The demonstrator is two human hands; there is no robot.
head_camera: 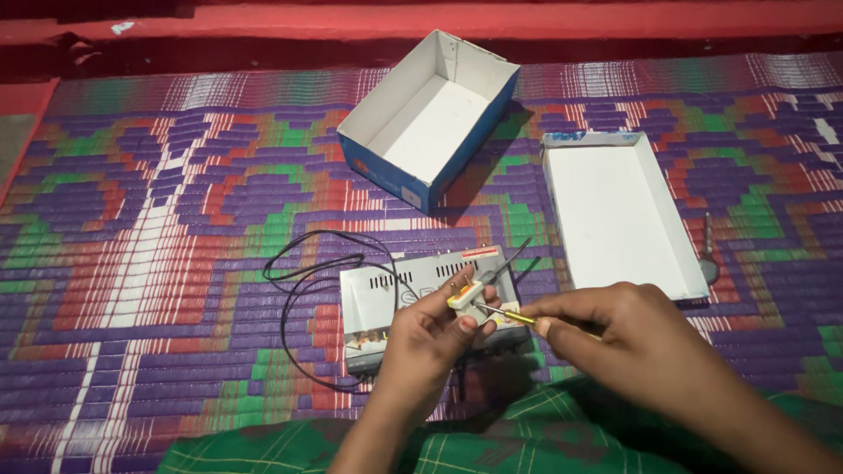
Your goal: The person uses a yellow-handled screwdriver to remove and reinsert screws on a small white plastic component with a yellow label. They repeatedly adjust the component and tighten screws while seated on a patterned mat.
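White-and-yellow small plastic part [464, 297] pinched in my left hand [430, 333], above the grey metal electronics box [386, 303].
My right hand [615, 329] is clamped on a yellow-handled screwdriver [509, 316], tip touching the part. Black cable [307, 290] loops left of the box on the woven purple mat [176, 263]; an open white cardboard box [430, 118] and its lid [615, 211] lie beyond.

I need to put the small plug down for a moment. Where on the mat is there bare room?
The widest bare mat lies left of the black cable and the blue box. A narrower strip runs between that box and the white lid. It is crowded around the grey device, under the left hand and right hand.
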